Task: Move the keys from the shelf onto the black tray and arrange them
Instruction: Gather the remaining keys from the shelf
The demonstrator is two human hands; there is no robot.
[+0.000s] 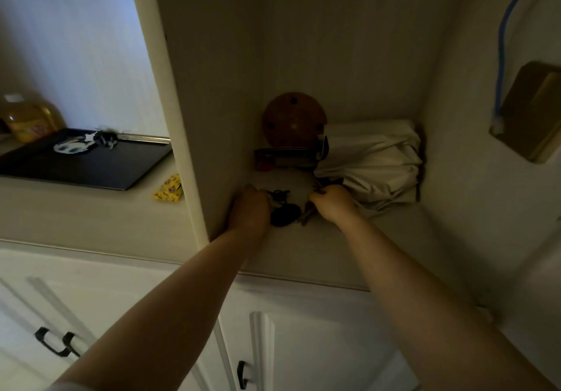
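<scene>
Black tray [91, 169]: laid flat on the counter left of the shelf [318, 248]; one key bunch [104, 138] already placed there.
Left hand [250, 211]: clenched on dark keys [283, 213], seemingly for lifting.
Right hand [334, 202]: closed around something beside the pale bag [373, 160]; keys likely, not discernible.

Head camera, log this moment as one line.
left hand: on shelf keys | right hand: gripping keys | black tray: one set placed

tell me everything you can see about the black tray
The black tray is a flat, thin, rectangular slab with a dark glossy-looking surface, lying level on the pale counter left of the shelf's side panel. Near its far edge sits a bunch of keys with a white-and-black charm. A yellow bottle stands behind it. Neither hand touches it.
</scene>
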